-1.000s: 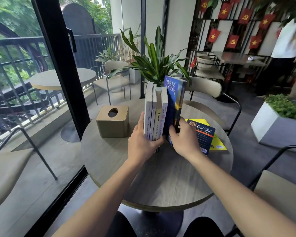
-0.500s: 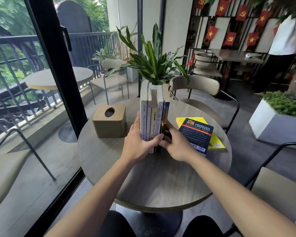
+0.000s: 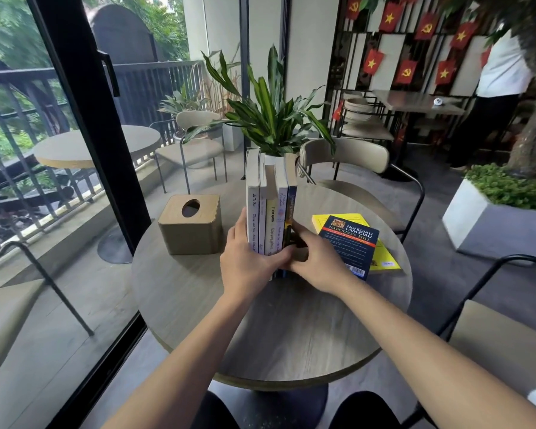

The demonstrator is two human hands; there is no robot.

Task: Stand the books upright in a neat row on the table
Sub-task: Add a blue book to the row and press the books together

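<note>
The round wooden table (image 3: pixel 291 329) carries everything I'm working with. Near its middle, the row of five upright books (image 3: pixel 271 209) stands spines toward me, squeezed between my palms. My left hand (image 3: pixel 248 258) lies flat against the leftmost white cover, thumb across the spines; my right hand (image 3: pixel 316 261) presses the dark blue book from the other side. Just right of it, the navy Napoleon Hill book (image 3: pixel 350 243) lies flat atop the yellow book (image 3: pixel 381 261).

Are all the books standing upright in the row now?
No, two books lie flat on the table, right of the upright row.
</note>
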